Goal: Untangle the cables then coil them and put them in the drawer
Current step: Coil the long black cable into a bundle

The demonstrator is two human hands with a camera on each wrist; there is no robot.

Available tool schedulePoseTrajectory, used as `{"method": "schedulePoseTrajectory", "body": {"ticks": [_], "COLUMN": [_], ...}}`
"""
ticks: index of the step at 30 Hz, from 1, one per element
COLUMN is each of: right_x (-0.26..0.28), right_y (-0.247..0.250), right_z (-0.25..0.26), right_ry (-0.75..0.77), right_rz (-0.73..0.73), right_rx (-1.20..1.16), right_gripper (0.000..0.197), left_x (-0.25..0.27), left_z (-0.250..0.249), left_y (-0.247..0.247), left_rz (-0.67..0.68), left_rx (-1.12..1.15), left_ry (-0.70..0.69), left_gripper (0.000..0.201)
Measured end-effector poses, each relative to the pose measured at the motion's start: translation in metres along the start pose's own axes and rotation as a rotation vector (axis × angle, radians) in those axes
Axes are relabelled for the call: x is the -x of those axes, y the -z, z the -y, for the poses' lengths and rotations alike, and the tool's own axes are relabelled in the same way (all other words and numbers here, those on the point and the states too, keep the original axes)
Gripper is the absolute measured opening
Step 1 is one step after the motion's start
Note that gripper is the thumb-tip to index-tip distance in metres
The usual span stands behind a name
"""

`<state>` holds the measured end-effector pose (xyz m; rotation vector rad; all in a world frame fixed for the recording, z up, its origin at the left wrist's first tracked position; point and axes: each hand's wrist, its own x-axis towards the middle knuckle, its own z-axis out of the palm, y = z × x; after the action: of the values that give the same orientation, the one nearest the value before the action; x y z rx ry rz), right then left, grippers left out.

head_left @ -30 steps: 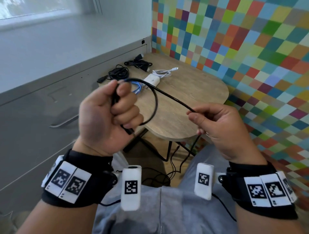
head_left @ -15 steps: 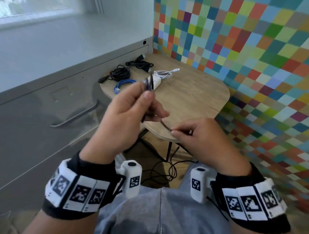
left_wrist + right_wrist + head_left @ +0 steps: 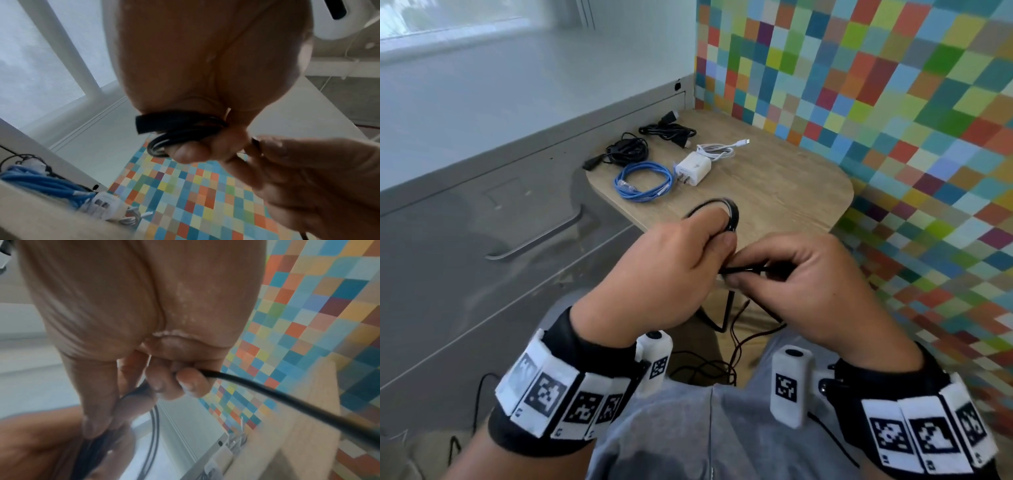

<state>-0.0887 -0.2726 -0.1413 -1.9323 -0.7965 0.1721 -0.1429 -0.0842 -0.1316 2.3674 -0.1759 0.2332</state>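
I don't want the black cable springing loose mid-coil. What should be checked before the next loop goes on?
1. Loops held: left hand grips the black cable coil, loops bunched between the fingers. Ok.
2. Feed end held: right hand pinches the strand next to the coil. Ok.
3. Tail runs free: it drops from the right hand toward the floor, where more cords lie; whether it is snagged, cannot tell.
4. Loops lie even: the left wrist view shows them stacked together, but it is blurred. Cannot tell.
5. Space on the table: bare wood near the blue cable. Ok.
6. Drawer open: shut. Not ok.
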Motion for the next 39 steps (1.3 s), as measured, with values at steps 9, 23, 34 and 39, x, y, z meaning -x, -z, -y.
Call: {"method": "schedulePoseTrajectory", "body": {"ticks": [9, 23, 34, 39], "right_x": [0.002, -0.010, -0.008, -0.011], "right_y": [0.010, -0.009, 0.023, 0.014], "right_z": [-0.007, -0.008, -0.047, -0.051], "right_ry": [0.003, -0.263, -0.173, -0.144], "right_rz": [-0.050, -0.181, -0.303, -0.374], "right_rx": [-0.082, -0.765, -0.294, 0.018], "right_gripper": [0.043, 0.027, 0.009, 0.014], "left_x": [0.003, -0.001, -0.001, -0.004], "left_z": [0.017, 0.010, 0.027, 0.015], "left_y": [0.007, -0.008, 0.040, 0.031], "left_rz": [0.354, 0.230, -0.275, -0.488], "left_rx": [0.907, 1.340, 1.732, 1.196], "left_ry": [0.245, 0.232, 0.066, 0.123], "left_gripper": [0.037, 0.044, 0.036, 0.033]}}
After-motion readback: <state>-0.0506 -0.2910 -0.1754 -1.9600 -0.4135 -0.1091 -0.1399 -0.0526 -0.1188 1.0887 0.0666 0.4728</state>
